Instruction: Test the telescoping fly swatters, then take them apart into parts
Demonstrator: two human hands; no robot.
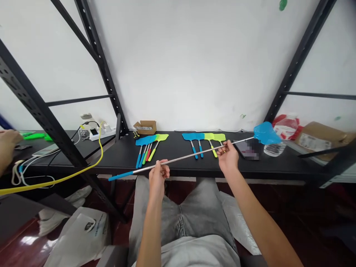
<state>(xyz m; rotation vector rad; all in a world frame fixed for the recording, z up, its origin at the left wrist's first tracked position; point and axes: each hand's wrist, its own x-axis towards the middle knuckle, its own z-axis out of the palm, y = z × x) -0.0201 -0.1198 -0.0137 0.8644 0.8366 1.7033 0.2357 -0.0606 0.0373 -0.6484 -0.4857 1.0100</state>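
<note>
A long fly swatter [191,154] with a blue head, a silver telescopic rod and a blue grip is held across my body, drawn out over the table's front edge. My left hand [159,176] pinches the rod near the grip end. With fingers closed on the rod nearer the blue head, my right hand [228,157] holds the other side. Two groups of shorter fly swatters lie on the black table: a left fan [147,142] in blue, green and yellow, and a right row [204,139] in blue and yellow.
A small open cardboard box [146,127] stands at the back left. Right of my right hand lies a dark phone or tablet [248,149], with a clear plastic container [274,149] beyond. A yellow cable [94,165] hangs at left, near a power strip [102,133]. Another person's hand [8,142] shows far left.
</note>
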